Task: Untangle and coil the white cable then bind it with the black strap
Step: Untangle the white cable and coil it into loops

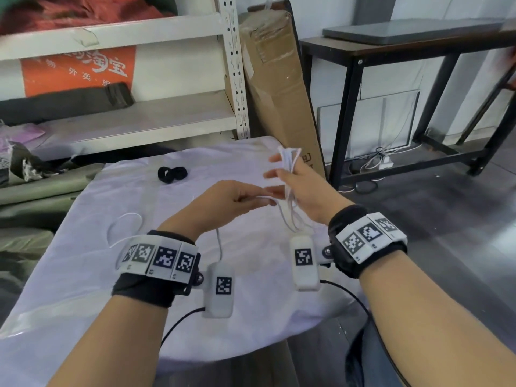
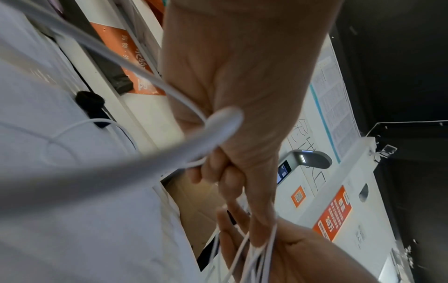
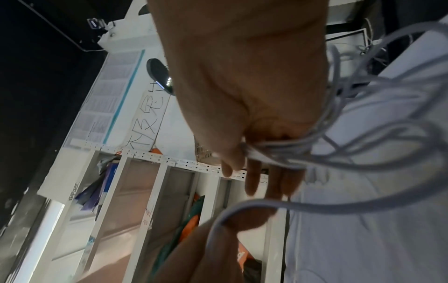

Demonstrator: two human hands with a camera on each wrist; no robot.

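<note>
1. The thin white cable [image 1: 289, 174] is mostly gathered into loose loops held in the air above the far right part of the white-cloth-covered bench [image 1: 83, 275]; a slack tail lies on the cloth toward the bench's left edge.
2. The right hand [image 1: 301, 188] pinches the bundle between thumb and palm, the other fingers [image 3: 252, 178] straight and spread.
3. The left hand [image 1: 223, 202] has its fingers curled round a single strand, just beside the right hand.
4. The black strap [image 1: 172, 174], which looks like a rolled fabric band, lies untouched near the bench's far edge.
5. The cable looks light, limp and smooth, so loops would likely spring or slip; gripping the bundle at its crossing point seems safest.
6. The strap looks soft and easy to pinch by one end.
</note>
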